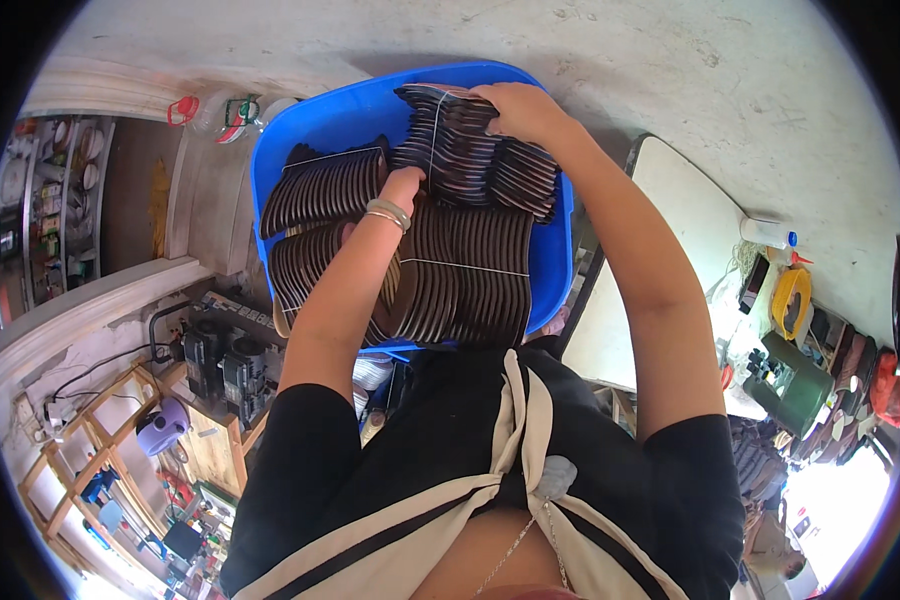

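Both hands were inside the blue tub, which sat straight ahead of the person, toward twelve o'clock from the chest. The right hand lay on top of a tied bundle of dark brown curved pieces, fingers curled over its far end and closed on it; the left hand pressed against the near, lower end of the same bundle, fingers tucked under and mostly hidden, so how tightly it gripped could not be told. A pair of thin bangles circled the left wrist. The bundle's long axis ran from about ten o'clock, at the left hand, to about two o'clock, at the right, and a pale string crossed it near the middle. The right hand was the one farther out and on top; the left sat nearer the body, at about seven o'clock from the right. More bundles filled the tub around it: one fanned stack at nine o'clock from the left hand, a larger stack at five o'clock below it, and a smaller one just under the right forearm. The held bundle rested partly on these, touching them.
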A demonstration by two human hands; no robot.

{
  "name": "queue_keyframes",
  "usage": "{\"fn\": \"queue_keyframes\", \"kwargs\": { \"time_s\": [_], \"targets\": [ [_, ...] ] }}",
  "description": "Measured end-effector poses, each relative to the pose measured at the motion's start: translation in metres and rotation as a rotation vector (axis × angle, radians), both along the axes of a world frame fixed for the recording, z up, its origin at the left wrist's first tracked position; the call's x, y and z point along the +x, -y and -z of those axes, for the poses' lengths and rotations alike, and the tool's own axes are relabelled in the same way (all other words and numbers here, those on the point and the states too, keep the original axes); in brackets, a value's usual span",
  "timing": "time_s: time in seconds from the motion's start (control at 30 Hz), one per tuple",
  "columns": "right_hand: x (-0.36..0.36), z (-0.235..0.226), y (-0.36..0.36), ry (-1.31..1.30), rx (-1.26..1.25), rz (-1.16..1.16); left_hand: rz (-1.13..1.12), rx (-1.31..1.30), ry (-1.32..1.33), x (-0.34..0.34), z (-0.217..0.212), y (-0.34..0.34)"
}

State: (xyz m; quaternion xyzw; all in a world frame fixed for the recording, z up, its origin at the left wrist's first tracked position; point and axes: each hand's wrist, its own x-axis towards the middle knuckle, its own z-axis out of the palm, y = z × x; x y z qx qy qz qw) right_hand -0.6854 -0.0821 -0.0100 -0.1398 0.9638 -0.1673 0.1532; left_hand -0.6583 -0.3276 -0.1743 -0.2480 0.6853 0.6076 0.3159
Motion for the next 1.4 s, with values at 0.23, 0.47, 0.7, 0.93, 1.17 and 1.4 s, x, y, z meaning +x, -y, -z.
{"fn": "queue_keyframes", "kwargs": {
  "time_s": [0.23, 0.47, 0.7, 0.93, 1.17, 1.4],
  "targets": [
    [0.003, 0.015, -0.023, -0.011, -0.246, 0.052, -0.179, 0.191, 0.053, 0.008, -0.010, 0.009],
    [0.020, 0.023, -0.056, 0.265, -0.427, 0.232, 0.216, -0.135, -0.260, 0.015, 0.028, 0.005],
    [0.023, 0.052, -0.083, 0.327, -0.699, 0.298, 0.779, -0.506, -0.209, -0.004, 0.011, -0.006],
    [-0.045, 0.007, -0.004, 0.216, -0.187, 0.157, 1.116, -0.635, -0.357, -0.011, 0.036, 0.012],
    [-0.086, 0.033, 0.040, 0.423, 0.174, -0.034, -0.053, -0.064, 0.085, -0.008, -0.021, -0.006],
    [-0.097, 0.068, 0.040, 0.582, -0.059, 0.113, -0.634, 0.259, 0.129, -0.019, 0.020, -0.017]
  ]
}}
